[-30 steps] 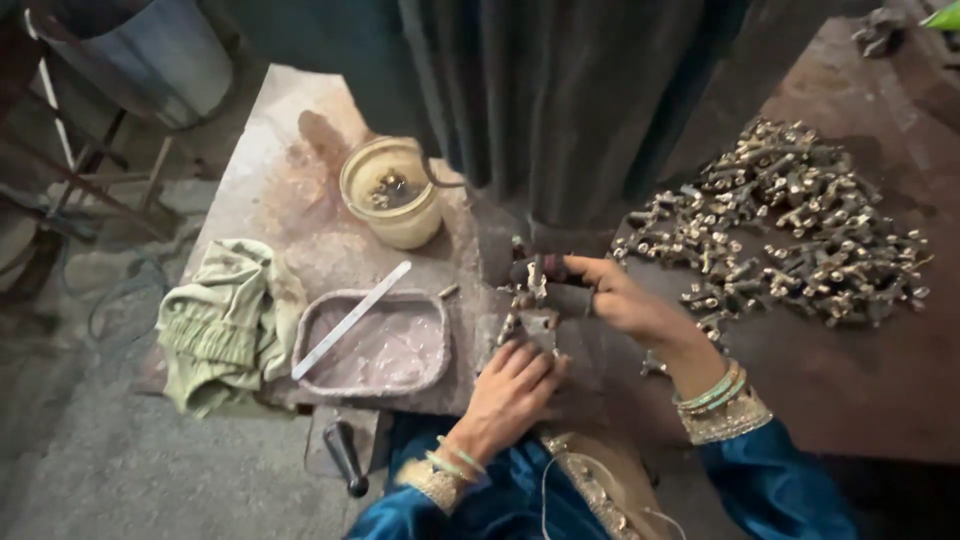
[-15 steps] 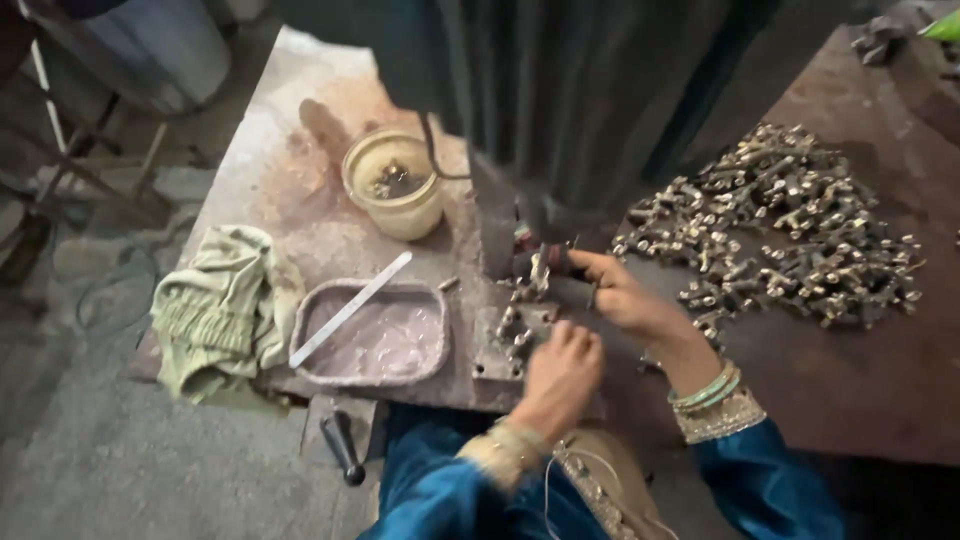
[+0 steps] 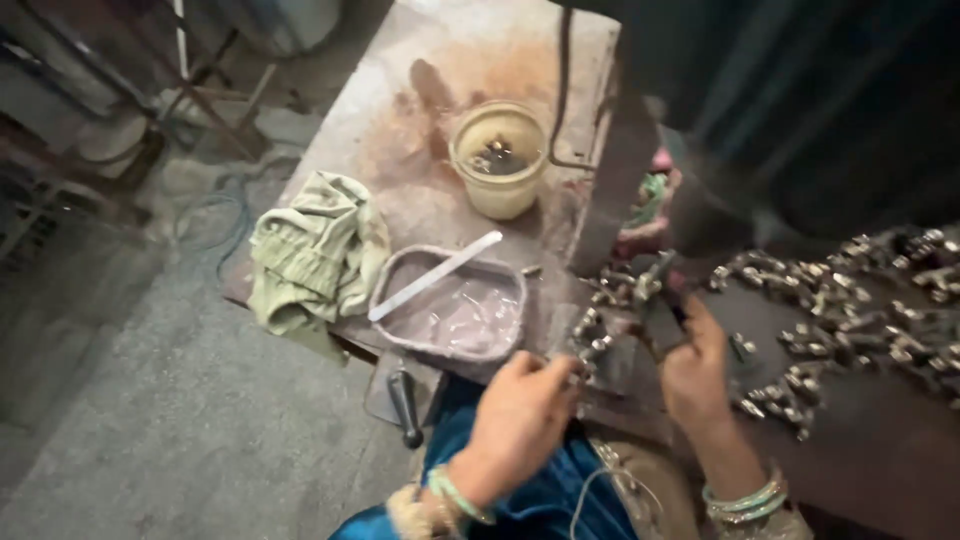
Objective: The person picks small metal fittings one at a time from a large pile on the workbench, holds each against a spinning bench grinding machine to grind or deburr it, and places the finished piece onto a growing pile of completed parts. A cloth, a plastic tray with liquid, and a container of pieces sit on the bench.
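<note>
Small metal fittings lie on a plate at the worktop edge, touching the left hand, whose fingers pinch one at about 1 o'clock. The right hand grips a dark piece at 11 o'clock. A large heap of fittings at 3 o'clock looks unprocessed.

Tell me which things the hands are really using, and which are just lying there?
In use:
left hand pinching small metal parts
right hand at the dark fixture
heap of metal parts beside it

Lying about:
green cloth
shallow tray with a white strip across it
yellowish cup
dark-handled tool
</note>
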